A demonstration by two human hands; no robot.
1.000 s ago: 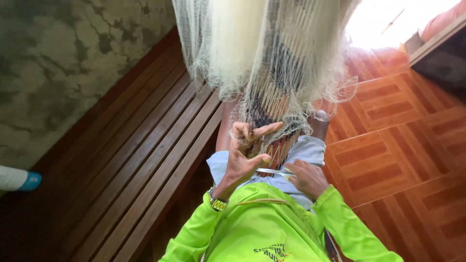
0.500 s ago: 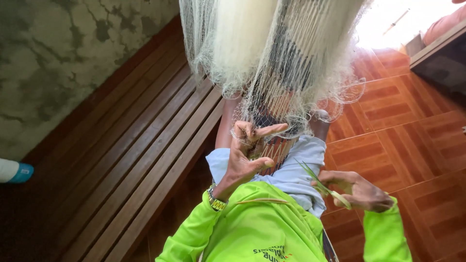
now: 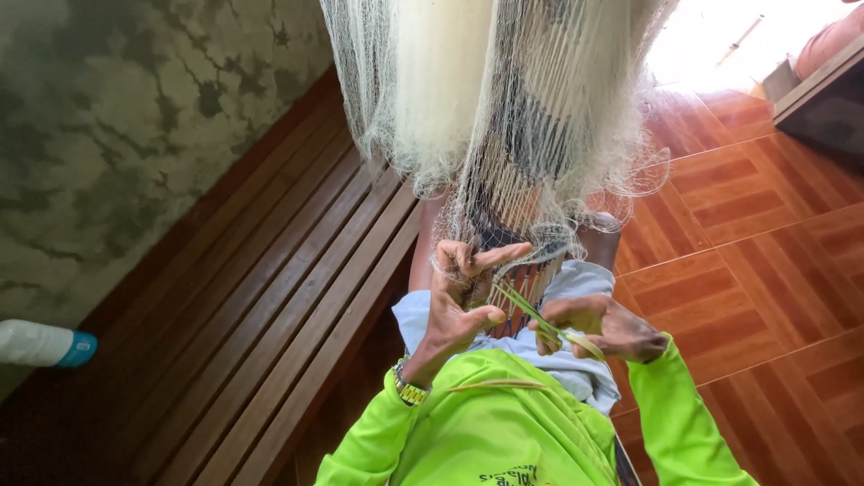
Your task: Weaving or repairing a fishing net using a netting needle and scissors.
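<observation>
A pale white fishing net (image 3: 504, 108) hangs down from above in front of me, its lower edge at my knees. My left hand (image 3: 463, 292) pinches the net's bottom meshes between thumb and fingers. My right hand (image 3: 598, 326) grips a thin yellow-green netting needle (image 3: 538, 317), whose tip points up-left into the meshes held by my left hand. A watch (image 3: 410, 391) sits on my left wrist. Both arms wear bright lime-green sleeves.
A dark brown slatted wooden bench (image 3: 261, 306) runs along my left side. A white bottle with a blue cap (image 3: 40, 344) lies at the left edge. Orange-brown tiled floor (image 3: 756, 261) spreads to the right, with a dark piece of furniture (image 3: 823, 99) at the upper right.
My right hand swung out to the right with the needle, then came back left; the needle tip is again at the meshes held by my left hand, which stayed put.
</observation>
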